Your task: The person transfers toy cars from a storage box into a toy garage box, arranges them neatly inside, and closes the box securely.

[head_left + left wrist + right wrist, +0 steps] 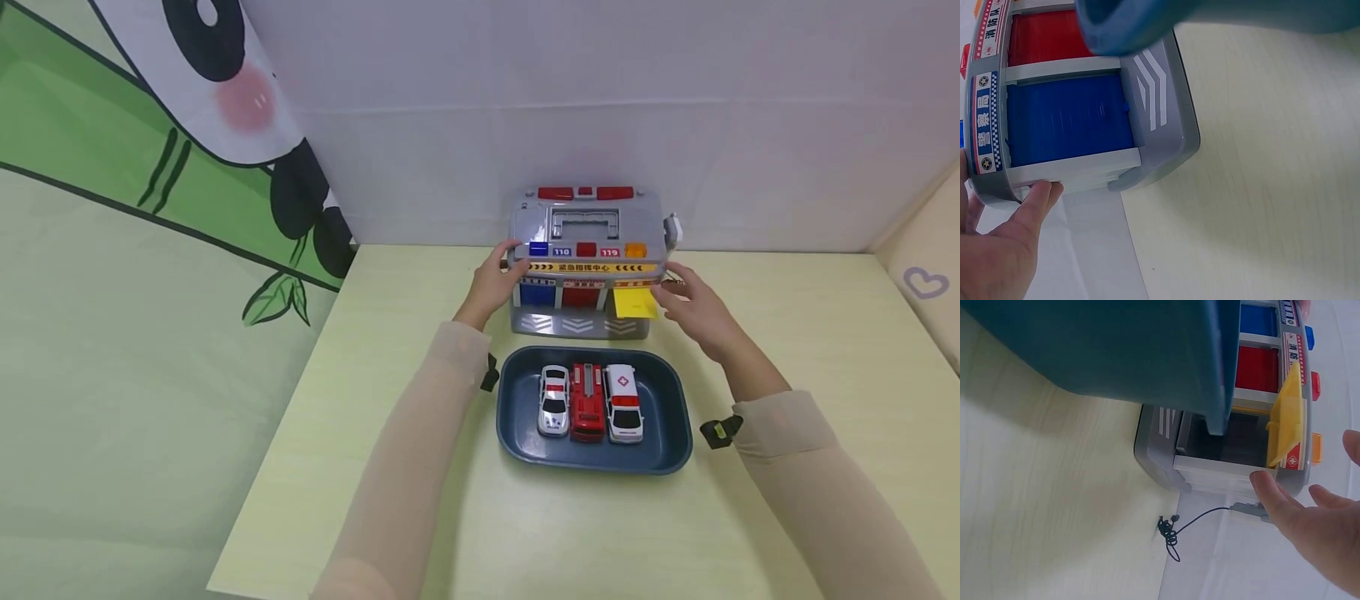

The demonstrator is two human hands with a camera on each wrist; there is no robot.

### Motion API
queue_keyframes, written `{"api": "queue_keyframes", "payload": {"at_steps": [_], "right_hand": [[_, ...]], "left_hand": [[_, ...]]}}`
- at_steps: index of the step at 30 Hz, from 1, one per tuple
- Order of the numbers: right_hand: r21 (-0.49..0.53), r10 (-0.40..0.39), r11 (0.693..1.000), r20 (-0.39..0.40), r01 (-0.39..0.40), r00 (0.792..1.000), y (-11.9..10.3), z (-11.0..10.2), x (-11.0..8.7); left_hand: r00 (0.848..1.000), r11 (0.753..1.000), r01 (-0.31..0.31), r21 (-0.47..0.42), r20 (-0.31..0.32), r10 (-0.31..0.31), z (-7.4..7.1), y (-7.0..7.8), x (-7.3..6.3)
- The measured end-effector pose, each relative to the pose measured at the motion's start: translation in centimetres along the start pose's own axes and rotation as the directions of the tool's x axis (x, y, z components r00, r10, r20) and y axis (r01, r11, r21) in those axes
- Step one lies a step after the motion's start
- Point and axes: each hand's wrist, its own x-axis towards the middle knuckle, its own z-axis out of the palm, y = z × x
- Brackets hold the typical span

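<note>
A grey toy emergency-station garage stands against the back wall. Its blue door and red door are down, while the yellow door is swung up, exposing a dark bay. My left hand is at the garage's left side, its fingertips against the white side wall. On the opposite side, my right hand has loosely extended fingers, with one fingertip right at the side wall beside the raised door.
In front of the garage sits a dark blue tray. It holds a silver police car, a red fire truck and a white ambulance. A coiled black cord hangs from the garage's right side.
</note>
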Motion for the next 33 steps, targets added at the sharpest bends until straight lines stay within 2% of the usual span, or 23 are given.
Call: {"api": "queue_keyframes", "payload": {"at_steps": [7, 14, 17, 33], "right_hand": [[-0.065, 0.040, 0.997, 0.003, -0.040, 0.999, -0.4, 0.0, -2.3], [-0.071, 0.004, 0.997, 0.038, -0.001, 0.999, -0.7, 0.1, -4.2], [-0.086, 0.014, 0.996, 0.051, -0.009, 0.999, -0.7, 0.4, -4.9], [-0.126, 0.037, 0.992, 0.147, -0.018, 0.988, -0.3, 2.3, -7.0]], "left_hand": [[1.000, 1.000, 0.000, -0.006, -0.011, 0.000, 0.0, 0.0, -0.1], [1.000, 1.000, 0.000, -0.007, -0.011, 0.000, 0.0, 0.0, -0.1], [1.000, 1.000, 0.005, -0.007, -0.008, -0.005, 0.0, 0.1, -0.2], [1.000, 1.000, 0.001, -0.017, 0.006, -0.001, -0.2, 0.1, -0.3]]}}
